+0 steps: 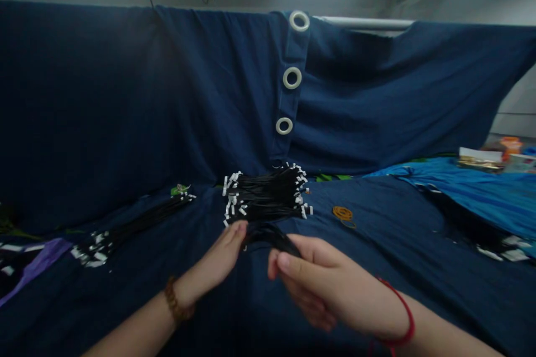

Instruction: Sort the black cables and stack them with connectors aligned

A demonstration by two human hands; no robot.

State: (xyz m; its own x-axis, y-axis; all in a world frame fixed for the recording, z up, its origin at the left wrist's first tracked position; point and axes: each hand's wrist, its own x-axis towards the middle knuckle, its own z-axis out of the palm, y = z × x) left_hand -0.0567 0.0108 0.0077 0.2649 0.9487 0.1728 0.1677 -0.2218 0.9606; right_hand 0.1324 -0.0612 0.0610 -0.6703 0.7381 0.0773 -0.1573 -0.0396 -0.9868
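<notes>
navy cotton sheet (234, 95), rumpled, white ring grommets (292, 78) | heap of thin black wires (263, 195) with white tips, lying on sheet | right hand (322, 281) half-closed, gripping black wire bunch (272, 236) | left hand (220, 254) open, flat, fingertips beside bunch

A curved bunch of thin black cables (272, 237) arches just before a heap (266, 195) of white-tipped ones.

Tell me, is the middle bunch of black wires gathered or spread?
Gathered: the black wires lie packed together, with white tips fanning out at both ends.
</notes>
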